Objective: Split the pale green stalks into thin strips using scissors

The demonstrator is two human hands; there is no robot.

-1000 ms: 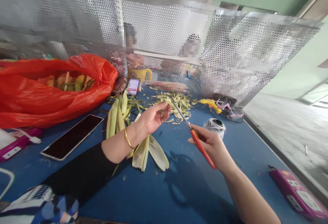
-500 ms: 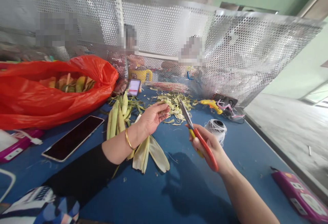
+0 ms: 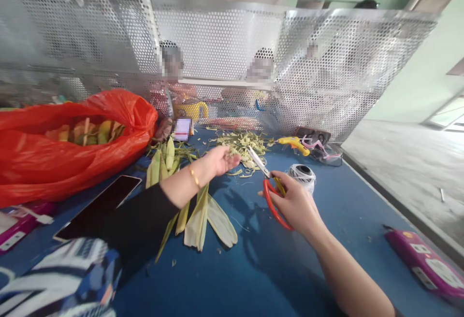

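Left grip (image 3: 225,160): fingers loosely curled near the pale scraps (image 3: 252,144); blurred, so I cannot tell whether they pinch anything.
Right grip (image 3: 296,200): closed around the red-handled scissors (image 3: 267,174).
Blades (image 3: 257,160): pointing away from the right grip, toward the scraps.
Husk leaves (image 3: 197,224): below the left grip, partly hidden by the forearm (image 3: 181,187).
Thread spool (image 3: 303,177): just beyond the right grip, on the blue surface (image 3: 203,285).
Glue gun (image 3: 294,145): farther past the right grip.

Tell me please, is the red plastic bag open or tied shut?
Open: the red bag gapes, and green and yellowish pieces show inside it.
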